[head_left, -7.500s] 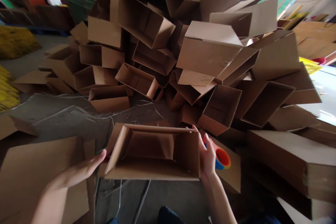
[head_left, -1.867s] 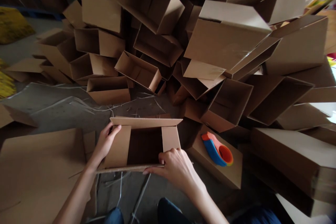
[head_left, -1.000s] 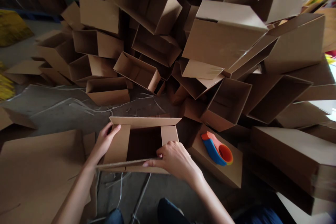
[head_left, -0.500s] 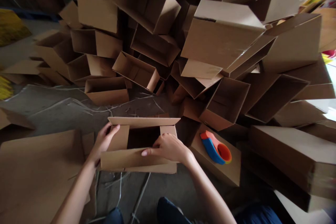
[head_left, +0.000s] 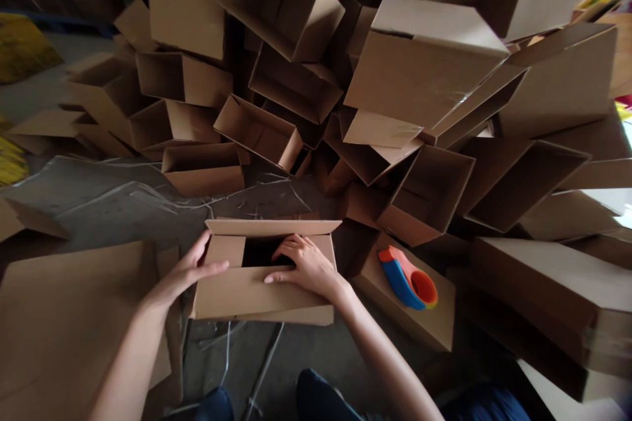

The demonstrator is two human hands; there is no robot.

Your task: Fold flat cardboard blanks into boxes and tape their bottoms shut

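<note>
A small brown cardboard box (head_left: 247, 293) stands on the floor in front of me, its near flap folded down flat and its far flap (head_left: 274, 227) still raised. My left hand (head_left: 190, 270) rests open against the box's left end, thumb on the near flap. My right hand (head_left: 303, 263) lies flat on that near flap, fingers spread and reaching over the dark gap. An orange and blue tape dispenser (head_left: 407, 279) lies on a box lid just right of my right hand.
A tall heap of open cardboard boxes (head_left: 415, 79) fills the space ahead and to the right. Flat cardboard sheets (head_left: 64, 316) lie at my left, stacked flat cartons (head_left: 548, 296) at my right. Plastic strap scraps litter the grey floor (head_left: 123, 204). My knees show at the bottom.
My right hand has pushed the near flap down from standing edge-on to lying flat over the box opening. My left hand shifted from the left flap to the box's left end.
</note>
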